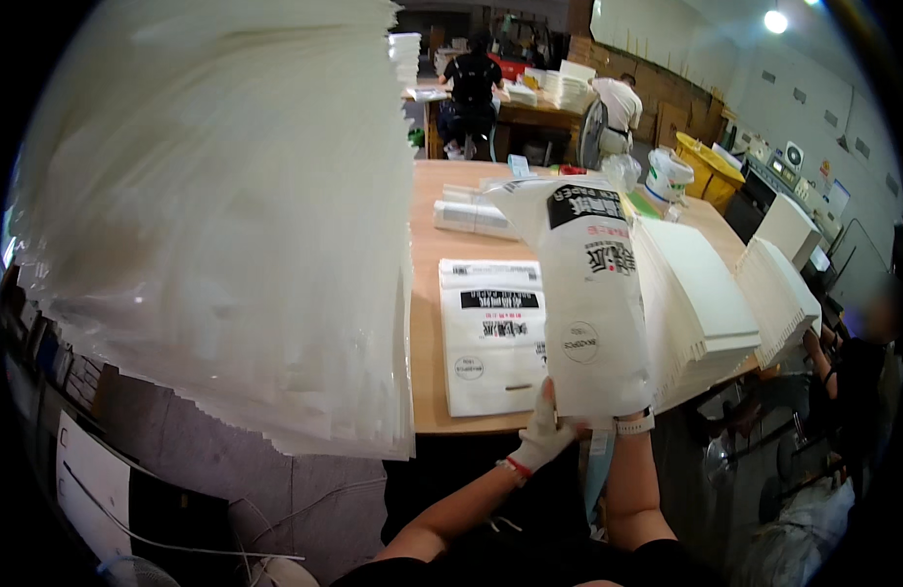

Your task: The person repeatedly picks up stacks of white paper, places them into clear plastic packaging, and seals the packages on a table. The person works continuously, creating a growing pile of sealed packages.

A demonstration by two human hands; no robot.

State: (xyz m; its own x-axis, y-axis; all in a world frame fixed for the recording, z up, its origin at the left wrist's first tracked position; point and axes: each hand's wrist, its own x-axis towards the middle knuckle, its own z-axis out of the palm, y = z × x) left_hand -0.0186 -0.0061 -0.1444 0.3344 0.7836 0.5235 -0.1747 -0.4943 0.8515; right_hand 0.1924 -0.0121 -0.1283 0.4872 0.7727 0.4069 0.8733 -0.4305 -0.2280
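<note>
A clear plastic bag (596,323) with black and red print is raised upright over the front edge of the table. My left hand (541,438), in a pale glove, is at its lower left corner. The thumb points up along the bag's edge, and the other fingers are bent at its bottom, partly hidden. My right hand is hidden by the bag; only the wrist with a light band (635,424) shows below it. I cannot tell whether that hand is inside or behind. Just left of it lies a flat stack of matching printed bags (490,382).
A tall pile of translucent plastic sheets (226,215) rises at the left. White paper stacks (701,284) stand on the right of the wooden table (432,421). Rolled plastic packs (471,217) lie farther back. Beyond are a white bucket (669,174), a yellow bin (708,161) and several people.
</note>
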